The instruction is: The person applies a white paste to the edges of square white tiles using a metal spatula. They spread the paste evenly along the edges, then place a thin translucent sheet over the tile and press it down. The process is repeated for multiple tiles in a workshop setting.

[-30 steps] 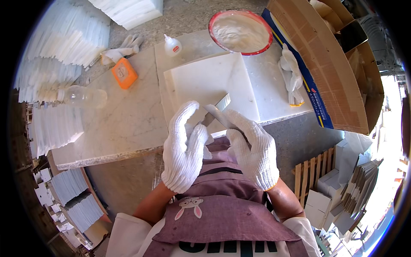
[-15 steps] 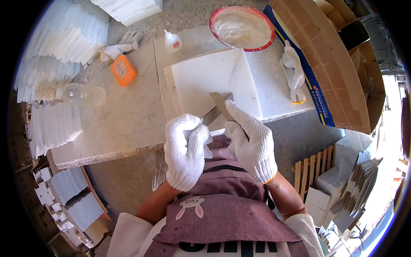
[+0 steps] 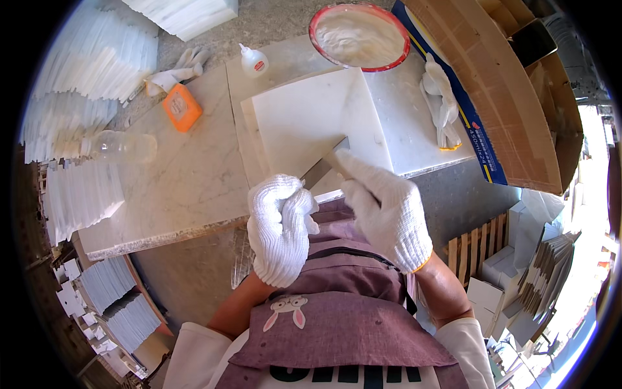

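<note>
My left hand (image 3: 282, 227), in a white knitted glove, is closed around the lower end of a flat grey blade (image 3: 319, 172). The blade slants up and right over a white marble slab (image 3: 311, 110). My right hand (image 3: 385, 211), gloved alike and slightly blurred, is closed beside the blade's upper end. Along its fingers a narrow part of a flat tan blade (image 3: 341, 170) shows; the rest is hidden by the glove. The handles of both blades, if any, cannot be seen.
On the stone table (image 3: 188, 168) are a red-rimmed basin (image 3: 359, 39) of white paste, a white squeeze bottle (image 3: 254, 61), an orange container (image 3: 182, 107), a clear plastic bottle (image 3: 123, 146) and a loose glove (image 3: 439, 100). Stacked tiles (image 3: 84, 194) stand left; a cardboard box (image 3: 492, 84) right.
My right hand has shifted right and turned, and the tan blade that crossed over the grey one is now mostly hidden by its fingers. My left hand stays nearly in place.
</note>
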